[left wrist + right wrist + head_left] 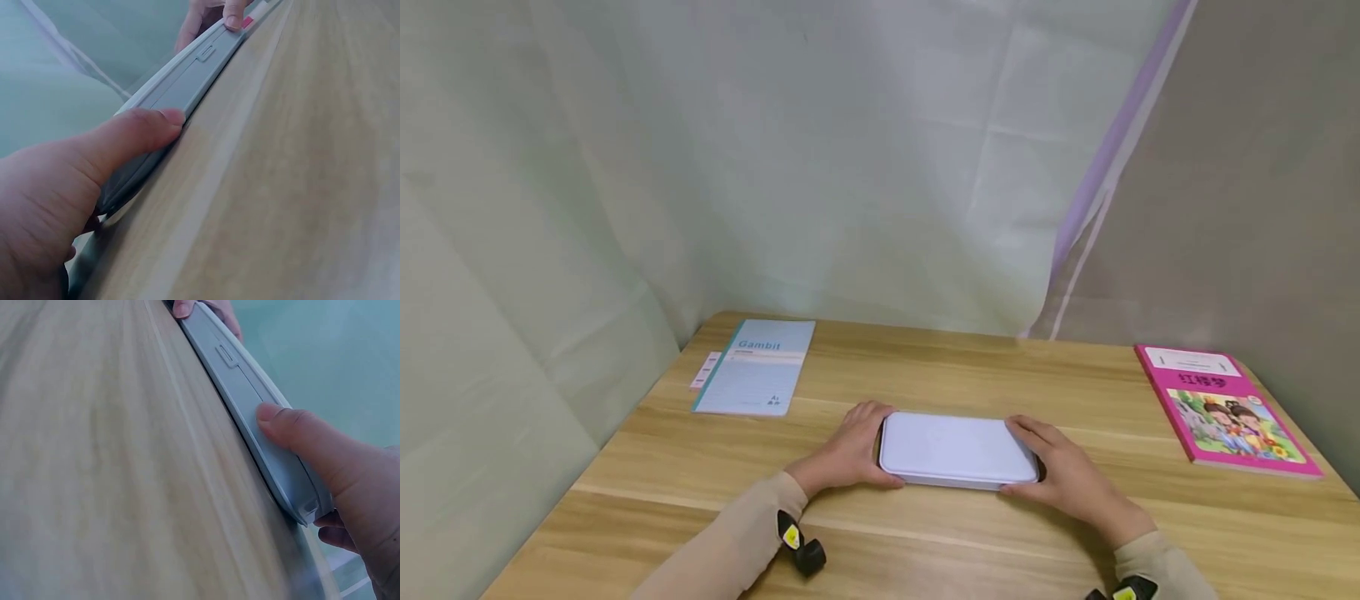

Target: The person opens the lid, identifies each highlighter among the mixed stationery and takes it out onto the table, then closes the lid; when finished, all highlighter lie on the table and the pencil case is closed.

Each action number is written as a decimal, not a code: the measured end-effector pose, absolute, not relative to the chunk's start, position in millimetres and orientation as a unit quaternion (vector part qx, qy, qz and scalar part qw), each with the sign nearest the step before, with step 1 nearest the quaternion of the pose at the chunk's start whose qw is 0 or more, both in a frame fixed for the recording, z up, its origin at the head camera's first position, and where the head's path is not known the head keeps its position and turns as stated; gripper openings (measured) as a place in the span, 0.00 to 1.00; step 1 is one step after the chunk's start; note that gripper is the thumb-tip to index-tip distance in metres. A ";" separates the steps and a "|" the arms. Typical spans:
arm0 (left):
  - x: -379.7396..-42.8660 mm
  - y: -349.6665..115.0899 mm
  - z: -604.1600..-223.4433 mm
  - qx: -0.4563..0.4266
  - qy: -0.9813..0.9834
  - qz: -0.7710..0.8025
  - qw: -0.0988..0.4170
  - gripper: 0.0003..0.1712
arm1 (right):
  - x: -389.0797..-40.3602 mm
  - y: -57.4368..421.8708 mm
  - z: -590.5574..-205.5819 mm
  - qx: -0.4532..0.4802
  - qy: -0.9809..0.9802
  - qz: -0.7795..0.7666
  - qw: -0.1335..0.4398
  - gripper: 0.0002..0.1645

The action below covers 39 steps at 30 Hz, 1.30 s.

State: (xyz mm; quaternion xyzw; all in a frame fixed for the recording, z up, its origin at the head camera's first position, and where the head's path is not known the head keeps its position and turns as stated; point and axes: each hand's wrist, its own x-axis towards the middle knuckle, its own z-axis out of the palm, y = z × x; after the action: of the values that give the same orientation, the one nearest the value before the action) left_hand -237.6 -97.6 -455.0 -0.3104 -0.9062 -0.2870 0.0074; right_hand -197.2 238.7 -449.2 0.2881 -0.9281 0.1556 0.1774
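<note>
A flat white case (957,447) with rounded corners lies lengthwise across the table in front of me. My left hand (852,448) grips its left end, thumb on the near side and fingers round the far side. At the other end my right hand (1066,473) holds it the same way. The left wrist view shows the grey-white front side of the case (199,70), with a small latch-like tab and the left thumb pressed near its lower edge. In the right wrist view, the right thumb lies against the same side of the case (240,387).
A light blue notebook (758,375) marked "Gambit" lies at the back left, over a small pinkish-white slip (704,371). On the right is a pink picture-cover book (1228,412). Pale cloth curtains (850,167) hang behind the wooden table (925,542).
</note>
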 end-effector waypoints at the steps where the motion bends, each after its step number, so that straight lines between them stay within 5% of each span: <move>1: -237.6 -97.3 -454.6 -0.308 -0.906 -0.291 0.007 0.59 | -197.7 239.4 -448.4 0.292 -0.926 0.154 0.182 0.53; 39: -234.9 -94.9 -452.5 -0.295 -0.904 -0.309 -0.022 0.58 | -194.4 238.9 -452.3 0.296 -0.940 0.090 0.145 0.49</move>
State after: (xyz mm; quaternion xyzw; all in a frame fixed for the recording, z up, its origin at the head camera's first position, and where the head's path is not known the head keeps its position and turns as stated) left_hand -234.9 -94.9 -452.5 -0.2953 -0.9039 -0.3086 -0.0219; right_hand -194.4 238.9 -452.3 0.2961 -0.9398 0.0900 0.1448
